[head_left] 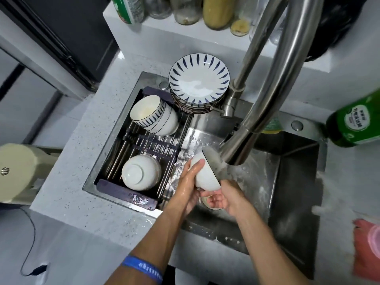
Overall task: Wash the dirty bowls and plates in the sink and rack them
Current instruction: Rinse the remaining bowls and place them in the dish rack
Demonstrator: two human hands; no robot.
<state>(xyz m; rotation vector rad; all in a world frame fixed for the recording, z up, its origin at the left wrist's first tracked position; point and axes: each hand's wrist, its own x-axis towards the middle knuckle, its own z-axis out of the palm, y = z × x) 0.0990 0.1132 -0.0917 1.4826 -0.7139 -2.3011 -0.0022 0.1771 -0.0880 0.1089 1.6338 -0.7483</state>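
Observation:
A white bowl point(206, 173) tilts on its side under water running from the faucet spout point(236, 153). My left hand point(190, 179) wraps its outer wall from the left. My right hand point(224, 197) cups it from below, fingers curled under its foot. Over the left of the sink point(287, 182) sits a dark rack point(148, 145). It carries an upside-down white bowl point(139, 173) at the front and a leaning stack of blue-striped bowls point(153, 115) at the back. A stack of blue-patterned plates point(198, 82) stands behind the rack.
A green detergent bottle point(353, 124) stands at the sink's right corner, a yellow sponge point(271, 126) behind the faucet. Jars and bottles point(218, 11) line the back ledge. A red cloth point(366, 247) lies on the right counter, a cream appliance point(18, 171) at the left.

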